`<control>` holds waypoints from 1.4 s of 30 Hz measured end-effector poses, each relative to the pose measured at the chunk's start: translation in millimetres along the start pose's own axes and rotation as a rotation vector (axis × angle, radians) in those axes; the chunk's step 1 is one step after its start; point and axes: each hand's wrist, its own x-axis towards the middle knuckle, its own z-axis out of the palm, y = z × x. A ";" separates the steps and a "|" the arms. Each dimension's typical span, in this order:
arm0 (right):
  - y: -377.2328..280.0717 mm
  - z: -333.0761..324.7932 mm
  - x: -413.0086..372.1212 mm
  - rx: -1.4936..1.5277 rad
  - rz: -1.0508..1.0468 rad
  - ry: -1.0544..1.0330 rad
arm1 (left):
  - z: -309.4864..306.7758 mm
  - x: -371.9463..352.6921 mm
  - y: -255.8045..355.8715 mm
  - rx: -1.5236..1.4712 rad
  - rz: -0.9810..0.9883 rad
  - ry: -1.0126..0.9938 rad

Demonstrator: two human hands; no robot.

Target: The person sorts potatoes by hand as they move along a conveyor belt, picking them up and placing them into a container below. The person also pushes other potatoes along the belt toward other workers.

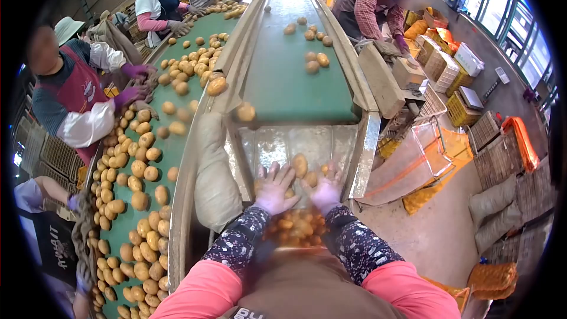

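From where I stand, the person's left hand (273, 189), in a pale purple glove, lies flat on the lower lip of the shiny steel chute (266, 142). Its fingers are spread wide and grip nothing. The right hand (326, 188), gloved the same, is spread just as wide on that lip, close beside the left, and it holds nothing either.

Between the two, on the chute's slope, sits one tan oval potato (300, 164), just off the left hand's fingertips; I cannot tell whether it touches them. Directly below the chute's lip, under both wrists, is a heap of small yellow-brown potatoes (298, 229).

Above the chute runs a narrow green conveyor belt (283, 77) with a scattering of potatoes on it. Left of the chute lies a stuffed off-white sack (215, 171). Beyond the sack is a wide green belt (180, 150) thick with potatoes, where a co-worker in a maroon apron (77, 94) has purple-gloved hands at its edge.

Right of the chute, orange mesh sheeting (413, 171) hangs on a frame. Yellow and white plastic crates (458, 109) stand further off that way.
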 end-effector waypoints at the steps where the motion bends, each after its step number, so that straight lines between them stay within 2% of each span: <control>1: 7.5 16.2 -3.9 -0.017 -0.048 0.067 | 0.6 1.7 0.0 -0.012 -0.017 0.009; 3: 20.2 40.3 -11.3 -0.053 -0.144 0.196 | 1.8 6.8 2.1 -0.041 -0.055 0.025; 4: 7.4 9.9 -11.9 -0.015 -0.090 0.004 | -0.9 9.2 3.4 -0.042 -0.065 -0.023; 8: 17.9 26.3 -9.5 -0.014 -0.149 0.162 | -9.6 17.2 6.7 -0.049 -0.058 -0.155; 10: 17.4 30.9 -7.6 0.034 -0.119 0.262 | -0.8 15.3 3.3 -0.061 -0.046 -0.108; 13: 12.2 22.5 -3.7 0.009 -0.090 0.139 | 5.2 10.0 0.0 -0.046 0.010 -0.068; 17: 1.5 3.9 1.2 0.043 -0.067 0.025 | -5.0 4.8 5.9 0.045 0.094 -0.112; 19: -4.6 -8.3 5.3 -0.013 -0.053 -0.105 | -11.5 2.4 10.5 0.052 -0.069 -0.019; 22: -2.4 -5.1 7.0 0.035 -0.041 -0.178 | -4.9 -2.2 9.9 0.049 -0.258 0.075; 23: -0.2 -1.0 5.1 0.034 -0.059 -0.133 | -2.0 -4.6 9.4 0.045 -0.312 0.095; 27: 7.3 3.6 -0.8 0.101 -0.086 -0.005 | -5.0 -6.2 12.1 0.073 -0.237 0.044; 30: 25.0 36.2 0.8 0.299 -0.051 0.138 | -0.7 -11.4 7.1 0.121 -0.045 0.049; 31: 25.8 41.0 1.6 0.381 -0.038 0.202 | 0.4 -11.2 5.8 0.104 0.035 -0.004; 34: 22.1 33.1 -1.2 0.477 0.072 0.206 | -4.5 -3.8 5.6 0.052 0.305 -0.124; 37: 20.5 27.8 5.2 0.540 0.117 0.293 | 11.3 3.3 5.9 0.044 0.490 0.054; 38: 21.1 25.6 8.1 0.509 0.211 0.237 | 16.6 6.1 5.2 0.022 0.517 0.019; 40: 0.2 -8.9 8.2 0.751 0.375 0.165 | 8.4 10.9 9.6 0.022 0.501 -0.001; 42: -14.3 -36.7 7.1 0.859 0.475 0.105 | 0.1 14.6 13.0 0.016 0.467 -0.037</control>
